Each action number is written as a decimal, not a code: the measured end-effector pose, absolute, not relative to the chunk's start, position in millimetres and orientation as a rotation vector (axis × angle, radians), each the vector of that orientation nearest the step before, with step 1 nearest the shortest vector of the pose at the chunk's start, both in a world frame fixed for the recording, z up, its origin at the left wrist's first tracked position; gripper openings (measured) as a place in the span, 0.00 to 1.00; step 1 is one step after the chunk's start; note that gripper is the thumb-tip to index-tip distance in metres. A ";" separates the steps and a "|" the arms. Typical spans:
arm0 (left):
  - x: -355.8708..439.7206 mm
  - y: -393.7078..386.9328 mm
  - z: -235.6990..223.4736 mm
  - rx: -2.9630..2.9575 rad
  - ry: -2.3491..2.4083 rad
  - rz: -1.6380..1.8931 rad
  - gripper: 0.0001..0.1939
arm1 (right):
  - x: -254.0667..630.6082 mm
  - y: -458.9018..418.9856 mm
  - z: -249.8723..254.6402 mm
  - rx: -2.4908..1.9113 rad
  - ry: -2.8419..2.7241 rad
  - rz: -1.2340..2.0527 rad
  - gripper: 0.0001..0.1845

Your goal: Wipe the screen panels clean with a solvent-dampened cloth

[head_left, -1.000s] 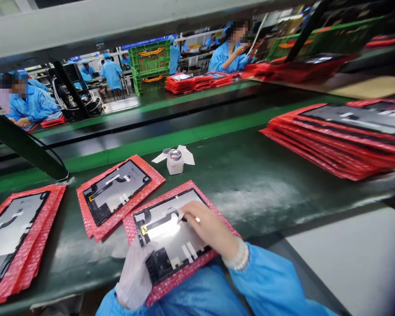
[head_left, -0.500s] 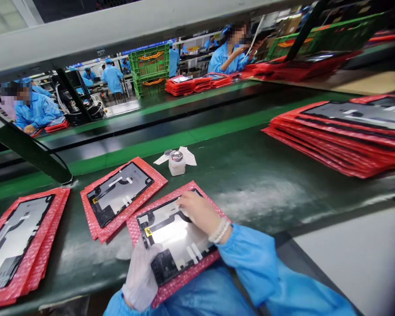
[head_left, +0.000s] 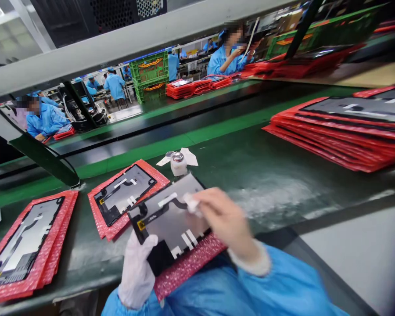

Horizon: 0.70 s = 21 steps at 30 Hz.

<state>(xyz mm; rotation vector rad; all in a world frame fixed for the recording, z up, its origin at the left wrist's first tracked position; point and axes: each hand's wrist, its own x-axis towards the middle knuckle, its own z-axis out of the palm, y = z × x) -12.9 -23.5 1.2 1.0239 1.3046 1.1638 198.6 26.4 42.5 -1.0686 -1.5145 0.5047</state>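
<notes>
My left hand [head_left: 136, 274], in a white glove, grips the near left corner of a flat grey and black panel [head_left: 167, 219] and tilts it up off its red bubble-wrap sleeve [head_left: 187, 263]. My bare right hand [head_left: 225, 221] is closed on a small white wipe [head_left: 191, 204] pressed against the panel's upper right area. The hand is blurred by motion. Both arms wear blue sleeves.
A second panel on red wrap [head_left: 127, 197] lies to the left, and a third stack [head_left: 26, 241] at far left. A small white bottle with metal cap [head_left: 177, 163] stands on white paper behind. A tall stack of red-wrapped panels [head_left: 345, 127] fills the right. Other workers in blue sit beyond the green belt [head_left: 171, 142].
The panel has been lifted and tilted up off its red sleeve. My right hand moved up and right across it with the wipe. The view shifted slightly.
</notes>
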 end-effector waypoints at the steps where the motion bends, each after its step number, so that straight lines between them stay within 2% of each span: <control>1: -19.3 -24.2 0.6 1.119 1.365 1.216 0.17 | 222.2 27.3 49.1 -1.078 -1.295 0.476 0.09; 5: -42.5 -16.2 -10.2 1.481 1.334 1.292 0.14 | 282.3 32.4 57.6 -0.965 -0.804 0.410 0.13; 7: -45.7 -10.7 -16.6 1.952 1.191 1.223 0.16 | 282.8 30.7 46.9 -1.011 -0.890 0.438 0.13; 9: -40.1 -9.7 -20.0 2.323 1.232 1.184 0.24 | 270.5 27.6 28.0 -1.125 -1.152 0.492 0.11; 11: -28.5 -14.7 -18.9 2.165 1.549 1.351 0.33 | 255.4 28.3 5.7 -1.222 -1.488 0.502 0.12; 13: -16.2 -24.1 -15.0 1.615 1.649 1.484 0.41 | 244.2 35.6 -15.1 -1.342 -1.740 0.387 0.15; 15: -7.2 -34.0 -12.0 1.217 1.455 1.389 0.36 | 235.3 45.8 -30.4 -1.522 -1.832 0.184 0.18; 17: -1.8 -40.4 -13.6 1.076 1.274 1.220 0.25 | 220.9 49.2 -37.9 -1.679 -1.836 -0.006 0.18; 18: 0.2 -41.6 -16.4 1.030 1.223 1.178 0.24 | 209.9 45.8 -38.9 -1.704 -1.872 -0.060 0.17; 21: 6.4 -38.0 -28.8 0.892 1.115 1.194 0.18 | 169.7 21.4 -34.4 -1.448 -2.180 -0.070 0.13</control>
